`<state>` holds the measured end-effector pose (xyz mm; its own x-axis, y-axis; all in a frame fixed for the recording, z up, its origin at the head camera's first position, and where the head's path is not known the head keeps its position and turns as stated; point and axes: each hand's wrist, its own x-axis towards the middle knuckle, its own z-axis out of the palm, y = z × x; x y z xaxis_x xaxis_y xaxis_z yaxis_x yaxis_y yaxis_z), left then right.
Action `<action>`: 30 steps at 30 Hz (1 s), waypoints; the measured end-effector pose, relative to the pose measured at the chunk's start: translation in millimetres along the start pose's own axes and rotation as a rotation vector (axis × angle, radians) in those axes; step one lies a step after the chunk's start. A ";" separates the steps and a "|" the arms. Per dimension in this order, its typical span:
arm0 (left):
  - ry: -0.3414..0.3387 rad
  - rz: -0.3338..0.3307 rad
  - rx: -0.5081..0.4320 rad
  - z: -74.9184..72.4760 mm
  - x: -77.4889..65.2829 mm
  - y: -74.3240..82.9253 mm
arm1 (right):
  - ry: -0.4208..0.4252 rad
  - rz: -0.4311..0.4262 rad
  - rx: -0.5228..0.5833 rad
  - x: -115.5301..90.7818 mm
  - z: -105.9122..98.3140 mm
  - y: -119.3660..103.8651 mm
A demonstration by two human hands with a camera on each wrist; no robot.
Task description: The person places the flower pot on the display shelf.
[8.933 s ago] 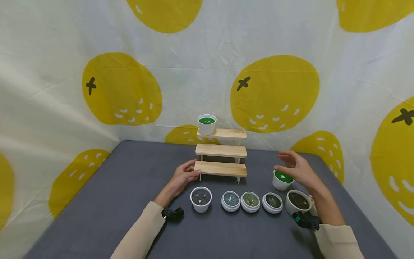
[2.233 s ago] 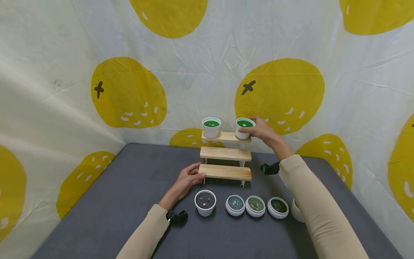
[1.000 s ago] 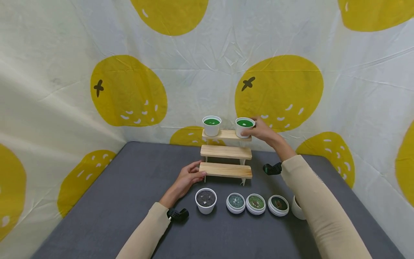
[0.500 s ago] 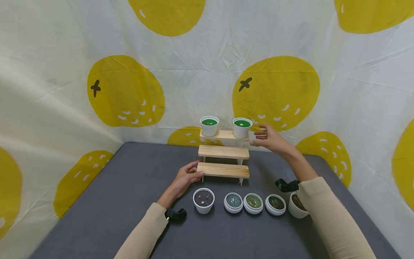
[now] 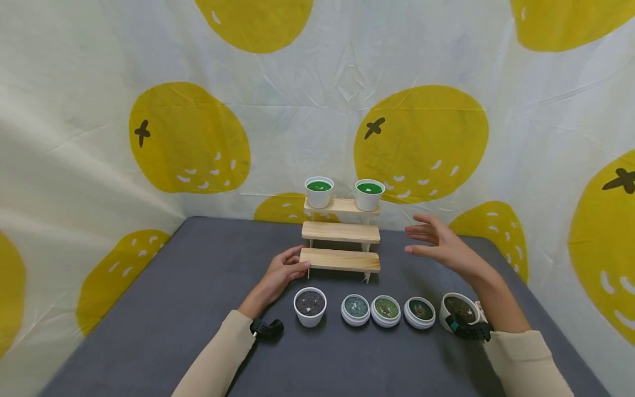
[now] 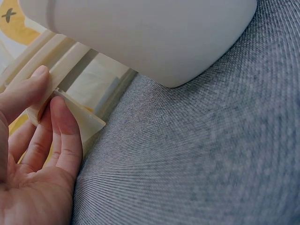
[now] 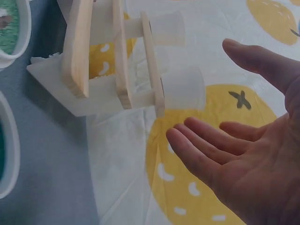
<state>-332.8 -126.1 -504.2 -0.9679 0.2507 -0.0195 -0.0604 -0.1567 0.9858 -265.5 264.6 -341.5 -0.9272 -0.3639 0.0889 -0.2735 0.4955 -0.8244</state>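
Note:
A three-tier wooden display stand [image 5: 340, 259] with whitish side supports stands at the back of the table. My left hand [image 5: 275, 277] holds the left end of its lowest shelf, and in the left wrist view the thumb [image 6: 35, 86] lies on the board with fingertips against the side support. On the top shelf sit two white cups with green contents, one at the left [image 5: 318, 199] and one at the right [image 5: 367, 202]. My right hand [image 5: 444, 246] hovers right of the stand, fingers extended and thumb apart, holding nothing; the right wrist view shows its bare palm [image 7: 262, 164].
A white cup of dark grey material [image 5: 310, 314] stands before the stand. To its right are low round tubs, bluish [image 5: 355, 314], green [image 5: 385, 315] and dark green [image 5: 419, 317]. A larger brown-filled cup [image 5: 451, 317] is partly behind the right wrist camera.
The second green cup went from the table's right side to the top shelf's right end. My right hand then let go and drew back right and down. My left hand stayed on the stand.

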 end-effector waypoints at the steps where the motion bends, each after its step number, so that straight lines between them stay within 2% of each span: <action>1: -0.001 -0.002 -0.001 -0.1 -0.1 -0.1 | -0.003 -0.006 0.002 -5.7 0.0 3.1; 6: -0.012 -0.005 -0.007 1.1 -0.6 0.3 | -0.017 -0.019 0.003 -29.5 -2.2 19.7; 11: -0.012 -0.001 -0.005 2.6 -1.9 0.3 | -0.048 -0.024 0.002 -44.8 -7.9 39.1; 16: -0.021 0.006 -0.008 3.0 -1.9 -1.8 | -0.070 -0.052 -0.009 -52.4 -17.8 59.3; 25: -0.013 0.003 -0.010 3.3 -0.8 -3.4 | -0.098 0.032 -0.064 -63.3 -34.7 83.8; 30: -0.003 0.021 -0.010 -0.5 0.7 -2.0 | -0.094 0.032 -0.043 -67.9 -46.9 86.9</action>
<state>-333.5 -126.1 -506.3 -0.9683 0.2498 0.0017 -0.0425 -0.1712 0.9843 -238.3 369.4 -393.0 -0.9079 -0.4191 0.0086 -0.2570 0.5403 -0.8013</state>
